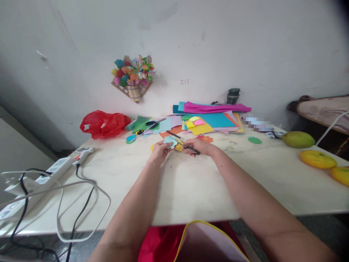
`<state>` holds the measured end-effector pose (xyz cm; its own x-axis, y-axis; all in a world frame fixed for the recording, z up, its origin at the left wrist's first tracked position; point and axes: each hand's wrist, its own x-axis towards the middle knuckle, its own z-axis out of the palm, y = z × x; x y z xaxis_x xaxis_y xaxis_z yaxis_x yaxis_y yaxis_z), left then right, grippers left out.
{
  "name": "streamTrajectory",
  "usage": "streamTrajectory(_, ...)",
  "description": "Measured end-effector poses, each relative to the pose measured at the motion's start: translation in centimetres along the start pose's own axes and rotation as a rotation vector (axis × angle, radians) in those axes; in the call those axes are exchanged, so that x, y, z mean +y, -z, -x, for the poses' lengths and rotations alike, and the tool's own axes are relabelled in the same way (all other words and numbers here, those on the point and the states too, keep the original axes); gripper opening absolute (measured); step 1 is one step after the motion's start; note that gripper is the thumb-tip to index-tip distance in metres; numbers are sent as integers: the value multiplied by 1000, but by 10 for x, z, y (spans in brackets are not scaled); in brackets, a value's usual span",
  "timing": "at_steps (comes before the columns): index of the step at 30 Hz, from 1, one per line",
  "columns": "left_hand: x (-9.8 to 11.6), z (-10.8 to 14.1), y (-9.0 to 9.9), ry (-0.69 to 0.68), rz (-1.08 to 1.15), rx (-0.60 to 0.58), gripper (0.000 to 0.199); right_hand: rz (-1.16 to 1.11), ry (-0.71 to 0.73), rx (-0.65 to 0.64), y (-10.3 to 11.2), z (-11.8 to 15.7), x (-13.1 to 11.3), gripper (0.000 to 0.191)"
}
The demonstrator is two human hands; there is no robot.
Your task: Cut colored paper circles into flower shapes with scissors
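Note:
My left hand (160, 152) pinches a light blue paper flower (170, 141) by its left side, just above the table. From the right, my right hand (198, 146) is closed round the black handles of a pair of scissors (188, 147). The blades point left and reach the edge of the blue flower; whether they are cutting into it I cannot tell. Below the blades shows a yellow paper piece (179, 146). An orange paper flower (205, 139) lies just behind my right hand. A dark pencil-like stick (174, 135) rests behind the blue flower.
Coloured paper sheets (215, 122) are stacked at the back, with a second pair of scissors (149, 125) to their left. A red plastic bag (105, 123) stands back left. A power strip (40, 183) with cables lies left. Mangoes (317, 159) sit at right, near a green paper oval (254, 140).

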<state>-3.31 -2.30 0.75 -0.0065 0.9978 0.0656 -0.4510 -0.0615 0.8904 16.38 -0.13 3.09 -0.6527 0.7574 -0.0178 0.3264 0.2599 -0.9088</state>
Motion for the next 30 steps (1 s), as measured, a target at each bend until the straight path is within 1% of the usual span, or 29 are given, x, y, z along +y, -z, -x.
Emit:
streamTrajectory(6,0,0,0,2,12,4,20,-4,25,5,0,-1,3,26)
streamTrajectory(16,0,1,-3,23,46,19,16,-18,24,0,0,-1,3,26)
streamTrajectory(22,-1,0,-1,30,38,9,16,-14,9,22,-1,-1,1,25)
streamTrajectory(30,-1,-2,-1,47,8,57,17,-35,10,32,0,-2,3,27)
